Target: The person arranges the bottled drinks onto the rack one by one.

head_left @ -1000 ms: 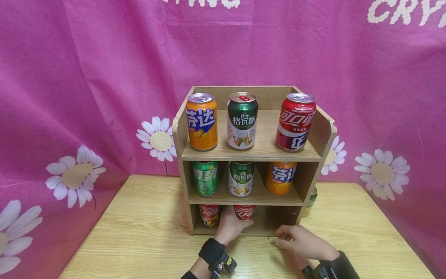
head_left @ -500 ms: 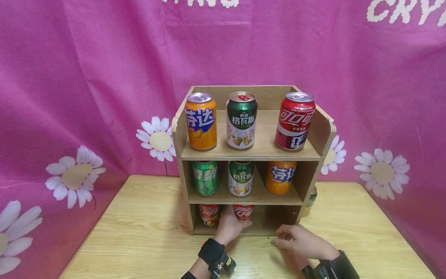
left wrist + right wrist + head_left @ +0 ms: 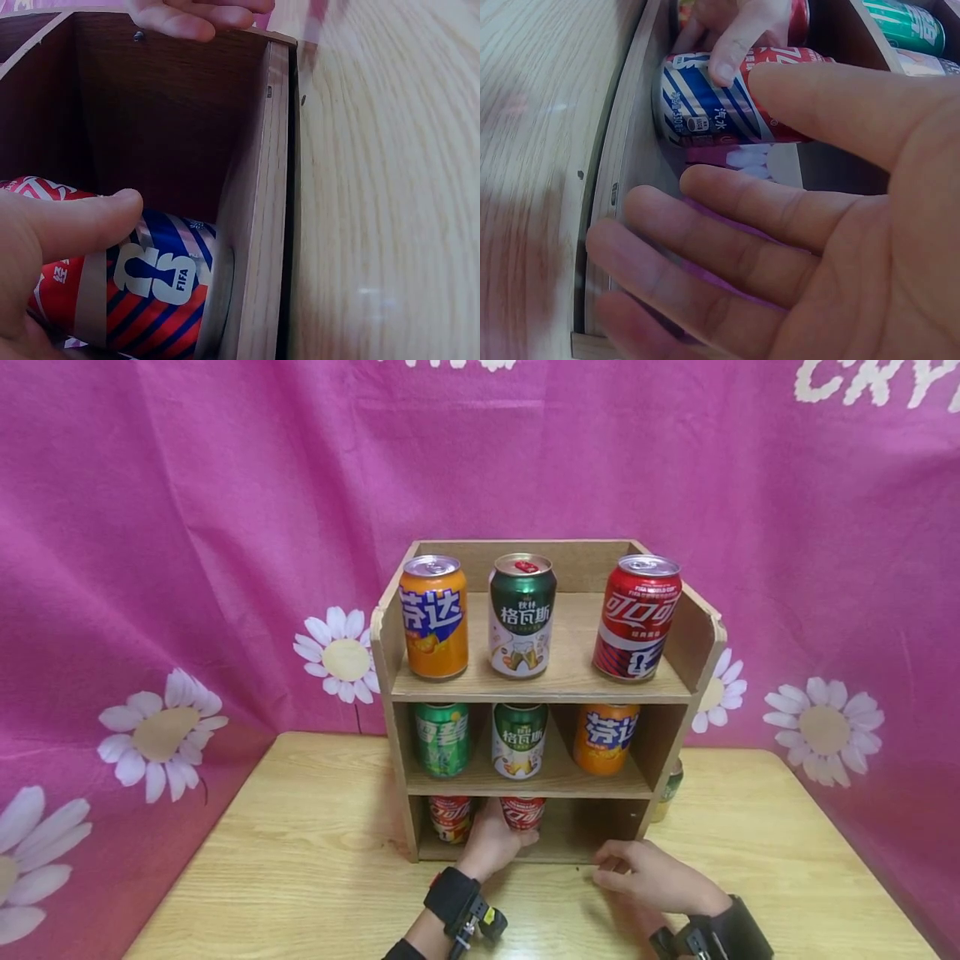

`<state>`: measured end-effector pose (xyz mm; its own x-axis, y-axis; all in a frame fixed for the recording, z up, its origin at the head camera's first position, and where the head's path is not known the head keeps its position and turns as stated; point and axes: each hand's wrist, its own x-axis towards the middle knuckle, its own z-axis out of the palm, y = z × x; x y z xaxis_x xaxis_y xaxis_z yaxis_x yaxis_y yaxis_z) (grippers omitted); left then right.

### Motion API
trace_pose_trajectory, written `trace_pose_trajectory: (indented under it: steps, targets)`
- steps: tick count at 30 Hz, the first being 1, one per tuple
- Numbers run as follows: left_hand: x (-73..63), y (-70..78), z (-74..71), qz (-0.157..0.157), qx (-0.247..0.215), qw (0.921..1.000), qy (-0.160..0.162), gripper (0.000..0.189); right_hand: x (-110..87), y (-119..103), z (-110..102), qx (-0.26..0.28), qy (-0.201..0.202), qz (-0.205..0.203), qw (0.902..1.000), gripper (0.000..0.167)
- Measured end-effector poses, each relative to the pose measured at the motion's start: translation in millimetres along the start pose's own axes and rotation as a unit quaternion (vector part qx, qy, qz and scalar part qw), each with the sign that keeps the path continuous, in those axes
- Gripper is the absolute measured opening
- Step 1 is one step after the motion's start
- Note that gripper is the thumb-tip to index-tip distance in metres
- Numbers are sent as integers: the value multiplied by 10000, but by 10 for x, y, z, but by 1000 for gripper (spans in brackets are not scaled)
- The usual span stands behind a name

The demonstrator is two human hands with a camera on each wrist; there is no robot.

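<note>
In the head view my left hand (image 3: 491,846) reaches into the bottom level of a wooden shelf (image 3: 540,693) and grips a red cola can (image 3: 523,812). The left wrist view shows the thumb curled over the can's side (image 3: 161,277), its base right at the shelf board. Left of that hand stands another red cola can (image 3: 450,821). My right hand (image 3: 660,878) hovers by the shelf's lower right front corner and holds nothing. Its fingers (image 3: 727,255) are spread and relaxed in the right wrist view, with the thumb close beside the gripped can.
On the top level are an orange can (image 3: 433,618), a green-and-white can (image 3: 522,617) and a red can (image 3: 637,618). The middle level holds a green can (image 3: 441,741), a green-and-white can (image 3: 519,742) and an orange can (image 3: 606,740). Another can (image 3: 667,791) stands behind the shelf's right side.
My left hand and the gripped cola can have shifted slightly left. My right hand keeps its place, and the head view has tipped down a little.
</note>
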<state>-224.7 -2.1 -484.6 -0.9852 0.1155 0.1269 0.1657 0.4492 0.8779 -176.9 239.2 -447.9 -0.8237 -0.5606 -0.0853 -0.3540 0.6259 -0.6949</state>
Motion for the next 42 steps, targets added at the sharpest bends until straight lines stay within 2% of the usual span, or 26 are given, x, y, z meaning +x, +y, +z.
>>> trace_pose_trajectory:
  steps: [3,8,11,17,20,23,27,30,33,37,40,42]
  targets:
    - [1,5,8,-24,-72,10000,61,81,-1,-11,-20,-20,10,23,10000,25]
    - [-25,-1,40,201,-140,9996,147,81,-52,-25,-60,-120,127,127,9998,29]
    - [-87,6,45,199,-75,9998,5,84,-111,6,-75,-149,112,277,9994,31]
    - [-265,37,-64,-200,-50,9988,-444,89,-242,134,-106,-223,213,355,9989,31]
    - [-372,40,-173,-291,104,9974,-656,89,-308,188,-143,-202,326,421,9984,31]
    - [-492,43,-306,-210,340,9948,-938,81,-389,246,-208,-233,417,659,9967,30]
    - [-607,43,-532,98,354,9886,-1463,46,-479,339,-309,-533,725,1001,9909,27]
    - [-648,27,-714,344,333,9822,-1816,24,-511,411,-368,-723,1167,1180,9835,28]
    - [-668,-1,-887,476,448,9771,-2027,21,-509,481,-420,-643,1624,1363,9752,39]
    - [-680,-54,-1118,537,685,9726,-2155,22,-441,596,-469,-677,2224,1600,9593,61]
    - [-679,-92,-1294,608,917,9674,-2279,23,-376,682,-488,-615,2536,1748,9494,74]
    - [-668,-119,-1423,636,1100,9625,-2395,24,-336,722,-490,-374,2632,1810,9469,82]
